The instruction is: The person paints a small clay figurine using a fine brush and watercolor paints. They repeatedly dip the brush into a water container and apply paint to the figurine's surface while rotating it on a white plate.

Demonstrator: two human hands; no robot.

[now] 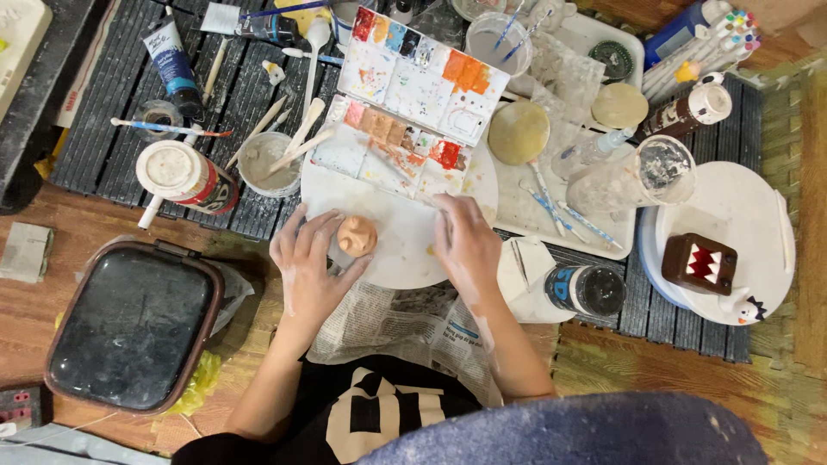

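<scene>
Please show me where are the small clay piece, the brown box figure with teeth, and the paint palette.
small clay piece (357,235), head view, its rounded top.
brown box figure (699,263), head view, its toothed front.
paint palette (413,82), head view, upper mixing area.

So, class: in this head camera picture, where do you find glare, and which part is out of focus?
Head view: glare lies on the dark glossy rounded tray; the blue speckled cloth at the bottom edge is blurred; the left hand and small peach clay piece look fairly sharp.

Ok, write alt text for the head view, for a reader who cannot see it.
Seen from above, a person's left hand cups a small peach-coloured clay figure on a round white plate, while the right hand rests on the plate beside it. An open paint palette, brushes, jars and a brown toothy figurine crowd the dark slatted mat around them.
</scene>
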